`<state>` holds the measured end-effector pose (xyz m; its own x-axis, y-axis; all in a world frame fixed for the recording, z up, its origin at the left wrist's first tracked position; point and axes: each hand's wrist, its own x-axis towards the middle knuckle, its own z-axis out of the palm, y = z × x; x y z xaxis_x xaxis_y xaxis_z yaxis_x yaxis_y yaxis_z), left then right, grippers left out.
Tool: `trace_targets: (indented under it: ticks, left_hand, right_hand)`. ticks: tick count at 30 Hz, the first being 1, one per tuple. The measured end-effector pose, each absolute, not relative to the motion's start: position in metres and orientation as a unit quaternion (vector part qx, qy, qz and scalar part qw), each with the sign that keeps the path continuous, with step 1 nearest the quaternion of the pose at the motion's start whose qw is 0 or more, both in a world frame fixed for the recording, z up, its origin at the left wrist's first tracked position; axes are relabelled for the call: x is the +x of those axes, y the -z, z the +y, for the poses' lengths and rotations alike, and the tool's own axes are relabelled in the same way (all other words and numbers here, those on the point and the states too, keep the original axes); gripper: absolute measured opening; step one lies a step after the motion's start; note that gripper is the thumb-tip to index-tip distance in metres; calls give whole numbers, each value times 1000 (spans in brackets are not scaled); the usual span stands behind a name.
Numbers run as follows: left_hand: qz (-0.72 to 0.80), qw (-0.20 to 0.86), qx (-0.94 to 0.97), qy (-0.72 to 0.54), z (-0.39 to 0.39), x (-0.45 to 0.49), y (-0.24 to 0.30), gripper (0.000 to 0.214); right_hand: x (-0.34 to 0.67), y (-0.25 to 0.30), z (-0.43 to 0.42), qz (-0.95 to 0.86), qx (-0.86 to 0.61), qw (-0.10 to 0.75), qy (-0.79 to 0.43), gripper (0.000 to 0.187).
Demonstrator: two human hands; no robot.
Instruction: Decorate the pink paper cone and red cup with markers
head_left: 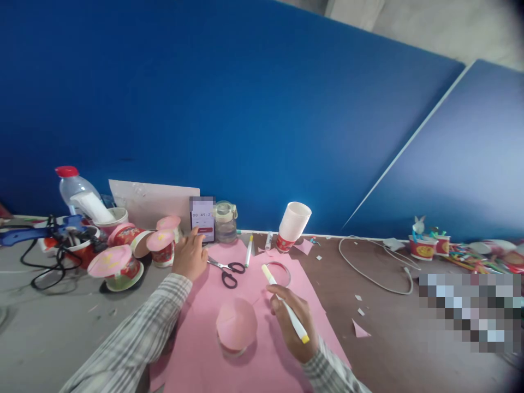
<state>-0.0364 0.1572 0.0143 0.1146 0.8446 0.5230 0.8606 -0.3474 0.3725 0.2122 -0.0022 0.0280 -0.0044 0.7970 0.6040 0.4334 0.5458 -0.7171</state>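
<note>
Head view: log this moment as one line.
Left hand: at phone | right hand: holding yellow-ended marker | scissors: lying on pink paper

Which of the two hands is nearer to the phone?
Left. The left hand is at the lower part of the phone, touching or nearly so; the right hand is farther, to the right, holding a marker over the pink paper.
</note>
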Motion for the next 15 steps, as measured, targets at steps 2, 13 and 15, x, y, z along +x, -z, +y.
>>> trace_targets:
  ticks: [2,13,15]
  left_hand:
    - [-574,17,-749,331,163,-38,-12,36]
    - [-561,12,-754,342,148,-40,-20,27]
    - [-552,0,-754,355,131,-42,-30,24]
  right_hand:
    - [213,-28,-1,-690,-452,542,-159,21]
    - [216,-23,-1,-699,-465,526,-135,20]
    - [219,-23,-1,-726,-475,490,-88,21]
